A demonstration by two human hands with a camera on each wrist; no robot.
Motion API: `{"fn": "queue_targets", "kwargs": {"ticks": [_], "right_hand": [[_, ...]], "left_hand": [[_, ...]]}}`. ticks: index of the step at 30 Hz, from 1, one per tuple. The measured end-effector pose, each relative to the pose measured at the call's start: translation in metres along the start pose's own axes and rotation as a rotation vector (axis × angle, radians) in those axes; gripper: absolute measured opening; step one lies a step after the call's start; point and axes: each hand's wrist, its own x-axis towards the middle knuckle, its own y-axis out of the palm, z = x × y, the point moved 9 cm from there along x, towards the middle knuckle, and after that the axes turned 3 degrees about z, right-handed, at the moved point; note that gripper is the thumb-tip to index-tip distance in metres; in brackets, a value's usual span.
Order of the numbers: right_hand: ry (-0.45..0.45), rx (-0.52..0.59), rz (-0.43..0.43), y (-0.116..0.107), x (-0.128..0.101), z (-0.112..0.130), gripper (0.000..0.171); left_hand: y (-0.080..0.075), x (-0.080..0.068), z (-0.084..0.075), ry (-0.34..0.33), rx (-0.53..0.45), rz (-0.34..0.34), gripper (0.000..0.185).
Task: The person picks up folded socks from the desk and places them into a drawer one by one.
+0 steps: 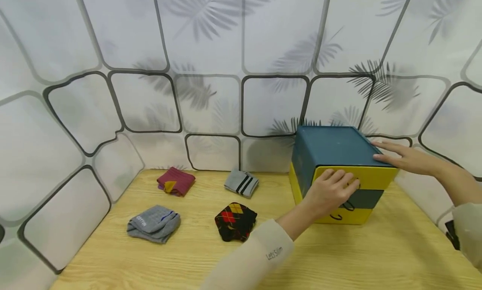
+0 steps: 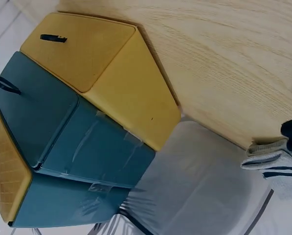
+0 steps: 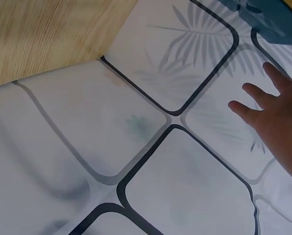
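A small drawer box [image 1: 335,145] with a teal top and yellow and teal drawers stands at the right of the table. My left hand [image 1: 331,191] is at its top yellow drawer [image 1: 373,177], fingers curled at the black pull loop, which they mostly hide. Only a fingertip of that hand shows at the left edge of the left wrist view. With fingers stretched out, my right hand [image 1: 410,158] rests against the box's right upper edge. The right wrist view shows this hand [image 3: 278,103] spread beside the teal side. Below, the lower drawers carry black loops [image 1: 348,205].
Several folded socks lie on the wooden table [image 1: 188,256]: maroon [image 1: 178,179], grey with black stripes [image 1: 241,183], plain grey [image 1: 154,223] and black argyle [image 1: 237,223]. A patterned white curtain [image 1: 211,106] surrounds the table at the back and sides.
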Motion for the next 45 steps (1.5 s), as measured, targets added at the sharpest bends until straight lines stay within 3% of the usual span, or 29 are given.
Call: {"fn": "queue_targets", "kwargs": {"ticks": [7, 17, 24, 36, 45], "right_hand": [[-0.001, 0.083, 0.039, 0.007, 0.0, -0.001, 0.063], [-0.031, 0.216, 0.065, 0.009, -0.001, 0.004, 0.06], [-0.046, 0.212, 0.078, 0.008, 0.0, 0.007, 0.058], [-0.097, 0.261, 0.076, 0.011, 0.003, 0.005, 0.059], [-0.073, 0.195, 0.056, 0.01, 0.002, 0.002, 0.058]], "left_hand": [[0.007, 0.0, -0.007, 0.007, -0.041, 0.009, 0.035], [0.003, 0.006, -0.007, -0.01, -0.036, -0.01, 0.042], [-0.026, 0.008, -0.001, -0.008, -0.021, -0.076, 0.046], [-0.069, 0.0, -0.005, -0.009, 0.006, -0.32, 0.028], [-0.086, -0.004, -0.017, 0.005, -0.025, -0.308, 0.041]]}}
